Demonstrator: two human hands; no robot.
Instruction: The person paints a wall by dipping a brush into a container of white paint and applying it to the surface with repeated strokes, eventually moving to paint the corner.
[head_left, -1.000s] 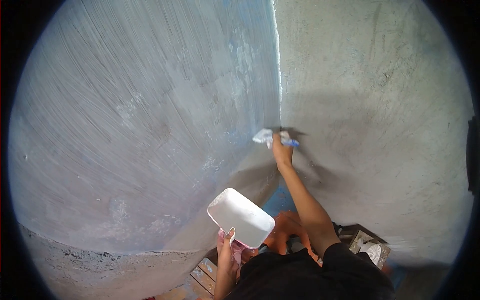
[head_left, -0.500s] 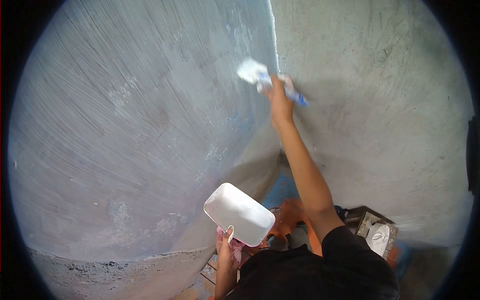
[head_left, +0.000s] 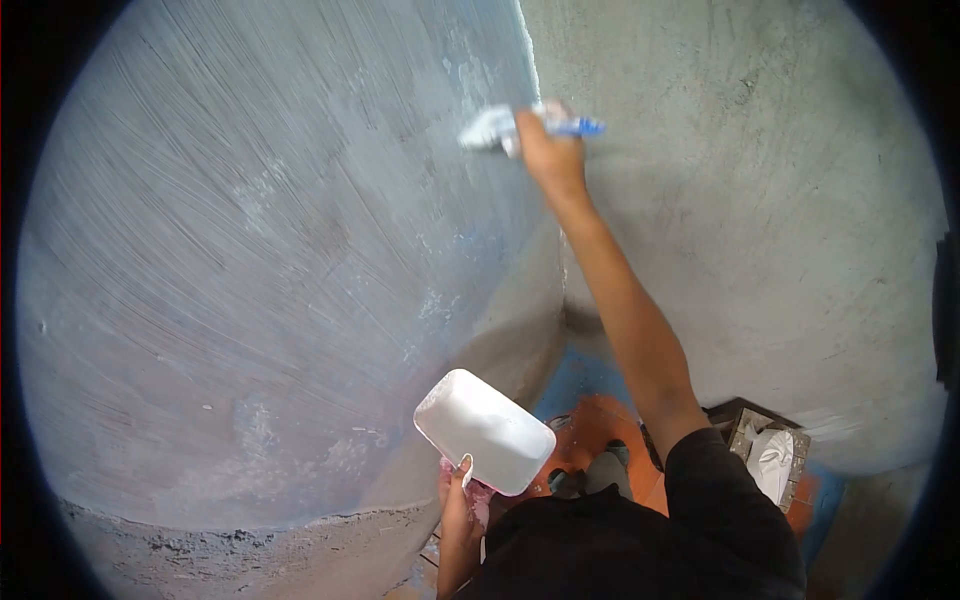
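Observation:
A paintbrush (head_left: 488, 127) with white-coated bristles and a blue handle is gripped in my right hand (head_left: 552, 155). Its bristles meet the grey-blue wall (head_left: 330, 200) just left of the corner, slightly blurred by motion. Lower down, my left hand (head_left: 456, 505) grips the near edge of a white rectangular tray (head_left: 490, 425), thumb over the rim and fingers hidden underneath. The tray's inside is coated white. Pinkish crumpled material (head_left: 480, 498) shows between that hand and the tray's underside.
A bare grey wall (head_left: 730, 220) rises on the right of the corner. Below is an orange and blue floor (head_left: 600, 415), with my feet (head_left: 618, 452) on it. At lower right stands a speckled box (head_left: 797, 462) holding white crumpled material (head_left: 772, 462). A rough ledge (head_left: 240, 545) runs along the lower left.
My right hand has moved up and slightly left with the paintbrush, whose handle has turned from slanting to nearly level. The tray stays in my left hand, shifted slightly in view.

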